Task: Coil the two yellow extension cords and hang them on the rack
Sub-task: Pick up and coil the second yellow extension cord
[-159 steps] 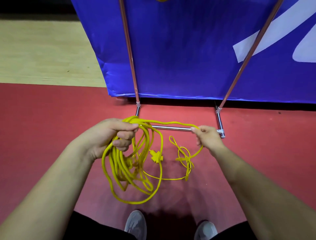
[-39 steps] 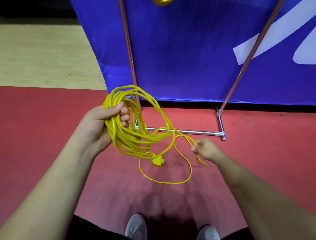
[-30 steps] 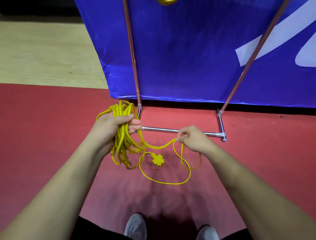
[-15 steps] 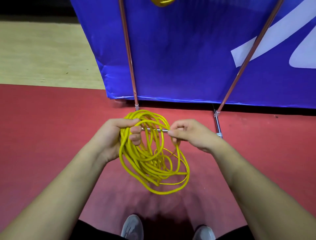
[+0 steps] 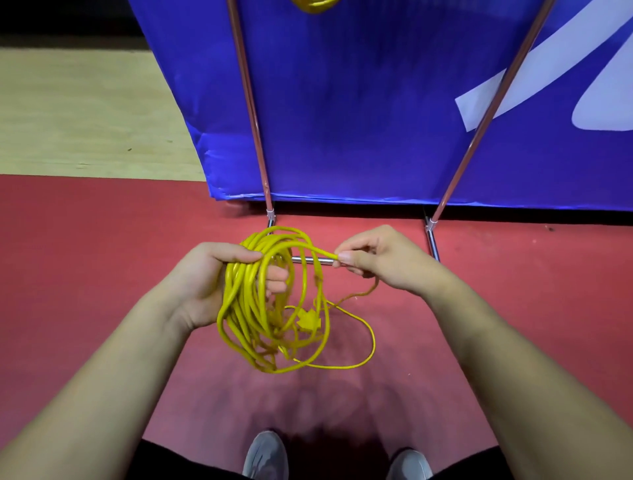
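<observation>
The left hand (image 5: 205,284), as I see it through the head camera, grasps the coiled yellow extension cord (image 5: 246,308): the thumb lies over the top of the loops and the fingers curl through them. The right hand (image 5: 387,263) pinches one strand of the same cord between thumb and forefinger, near the coil and at about the same height.

The coil hangs from the left hand above the red floor (image 5: 85,257). Its socket end (image 5: 310,322) shows in the lower part, and one slack loop (image 5: 371,342) goes out to the right.

Just behind the hands runs the crossbar (image 5: 311,260) of the rack (image 5: 253,120). Its two uprights rise in front of the blue banner (image 5: 359,102), whose lower edge closes the far side. A second yellow cord (image 5: 313,4) shows at the top edge between the uprights.

Red floor spreads wide on both sides of the forearms. Grey shoes (image 5: 265,455) stand at the bottom edge.
</observation>
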